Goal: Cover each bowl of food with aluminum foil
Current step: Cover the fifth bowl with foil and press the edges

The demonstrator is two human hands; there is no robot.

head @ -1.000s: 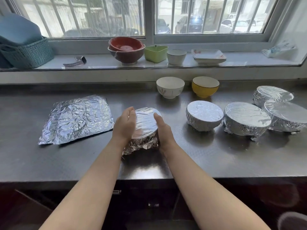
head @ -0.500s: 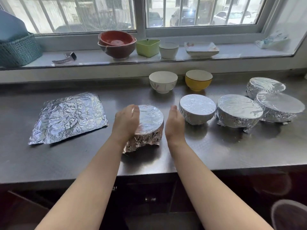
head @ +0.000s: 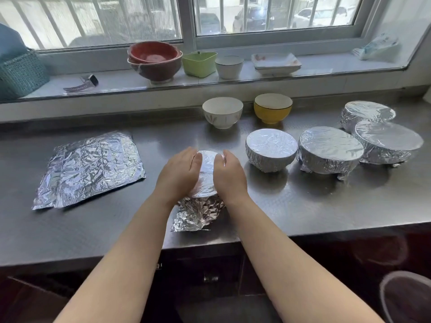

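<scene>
A small foil-covered bowl [head: 206,173] stands on the steel counter [head: 291,206] near its front edge. My left hand [head: 178,173] lies over its left side and my right hand [head: 229,174] over its right side, fingers curved down onto the foil at the rim. Crumpled foil hangs loose at the bowl's near side. To the right stand several foil-covered bowls [head: 270,149] [head: 330,151]. Behind, a white bowl [head: 222,112] and a yellow bowl [head: 272,107] are uncovered. A stack of foil sheets [head: 89,167] lies at the left.
On the windowsill stand stacked red bowls [head: 155,59], a green container [head: 199,64], a white cup [head: 229,66], white square plates [head: 276,62] and a teal basket [head: 21,74]. A small dark tool [head: 81,83] lies there too.
Both hands have moved from the bowl's sides up onto its top, closer together, pressing the foil at the rim. The camera has shifted slightly.
</scene>
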